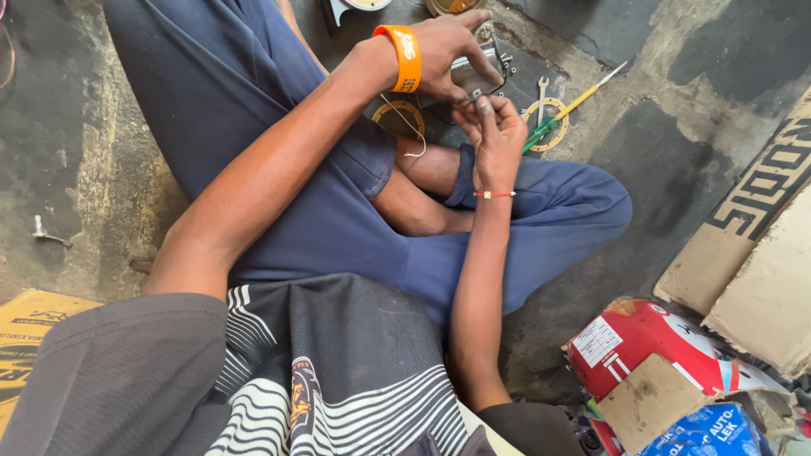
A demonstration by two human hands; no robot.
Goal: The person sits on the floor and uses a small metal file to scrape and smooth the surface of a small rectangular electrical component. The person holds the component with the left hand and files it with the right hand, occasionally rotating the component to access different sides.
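1. Looking down from the head view: person seated cross-legged on a stained concrete floor (110, 169). Left hand (448, 51), orange wristband (408, 57) on the wrist, is curled over a small grey metal part (480, 74) resting on the floor just beyond the knee; grip closed on it from above.
2. Right hand (497, 133) sits just below and touching close to the part, fingertips pinched together on something too small to identify; a thin pale wire (405, 127) trails from the work toward the left forearm.
3. Key relation: part lies directly ahead of the right fingertips, between both hands; left hand is on it, right hand next nearest.
4. Yellow-and-green screwdriver (568, 108) lies just right of the hands, long axis slanting up-right; small spanner (541, 91) beside it, over a ring-shaped gasket (553, 127).
5. Packages, lower right: red-and-white carton (642, 342) with a white label, torn brown cardboard (650, 401) over it, blue packet (705, 432) below, plain cardboard sheets (760, 295) at the edge. Yellow box (29, 338) lower left.
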